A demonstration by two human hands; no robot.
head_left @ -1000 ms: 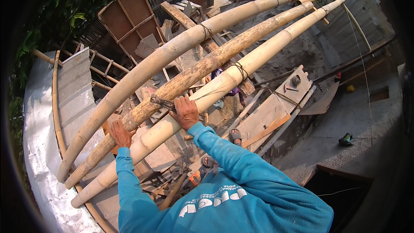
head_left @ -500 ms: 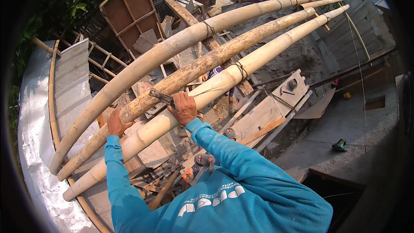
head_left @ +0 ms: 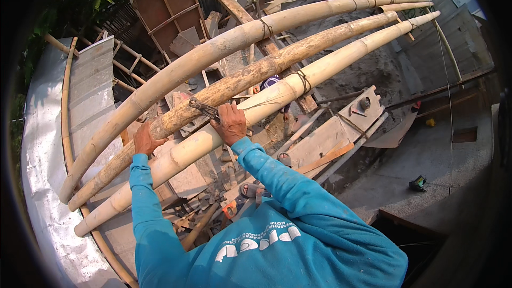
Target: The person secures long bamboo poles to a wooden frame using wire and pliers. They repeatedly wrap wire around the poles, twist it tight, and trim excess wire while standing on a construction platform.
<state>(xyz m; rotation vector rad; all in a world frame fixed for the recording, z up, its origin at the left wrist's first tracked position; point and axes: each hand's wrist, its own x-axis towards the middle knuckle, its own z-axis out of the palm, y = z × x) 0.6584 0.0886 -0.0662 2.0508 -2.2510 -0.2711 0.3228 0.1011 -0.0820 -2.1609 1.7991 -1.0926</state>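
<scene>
Three long bamboo poles run from lower left to upper right. My left hand (head_left: pixel 146 140) grips the mottled middle bamboo pole (head_left: pixel 229 88), its thumb reaching toward the near pole. In my closed right hand (head_left: pixel 232 123) is a pair of dark metal pincers (head_left: pixel 204 109), their jaws lying at the middle pole's near side. That hand rests against the pale near bamboo pole (head_left: pixel 272 102), which has dark wire (head_left: pixel 303 80) tied round it farther along. The far bamboo pole (head_left: pixel 197 56) curves beyond both, also bound with wire.
A wooden beam (head_left: pixel 232 5) crosses beneath the poles. Below lie scrap boards, a dusty plank platform (head_left: pixel 325 136) and an orange-handled tool (head_left: pixel 230 210). Corrugated metal sheeting (head_left: pixel 93 90) is at left. A concrete ledge (head_left: pixel 421 157) with a small dark-green object (head_left: pixel 418 182) stands at right.
The whole view has shifted slightly. Both hands keep about the same places on the poles, and the pincers stay in my right hand by the middle pole.
</scene>
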